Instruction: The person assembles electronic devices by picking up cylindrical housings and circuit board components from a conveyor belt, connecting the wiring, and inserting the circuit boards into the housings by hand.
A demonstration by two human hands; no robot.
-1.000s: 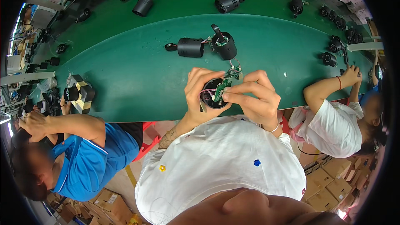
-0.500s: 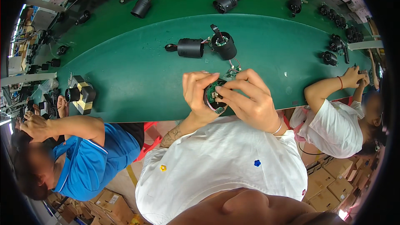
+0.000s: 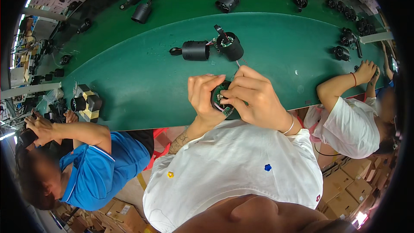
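Close to the table's near edge, my left hand [image 3: 202,98] is closed around a black cylindrical housing [image 3: 214,100], whose open end faces up. Inside it a green circuit board [image 3: 220,89] with small pale connectors shows, and a small green piece [image 3: 227,111] sits at the rim by a light wire. My right hand [image 3: 255,96] reaches over the opening with thumb and fingertips pinched at the connectors; anything between them is too small to make out. Just beyond stand an upright black housing [image 3: 233,51] with exposed boards and a lying black cylinder [image 3: 195,50], linked by wires.
Several similar black cylinders, one of them [image 3: 228,1], lie on the green surface beyond the table [image 3: 142,86]. A black-and-yellow fixture [image 3: 91,105] stands at the left. Co-workers sit on both sides, one in a blue shirt [image 3: 108,164], one in white [image 3: 351,125].
My right fingers have shifted over the opening and now pinch lower at the connectors. The small wired board beyond my right hand is now hidden behind it. My left hand keeps its hold.
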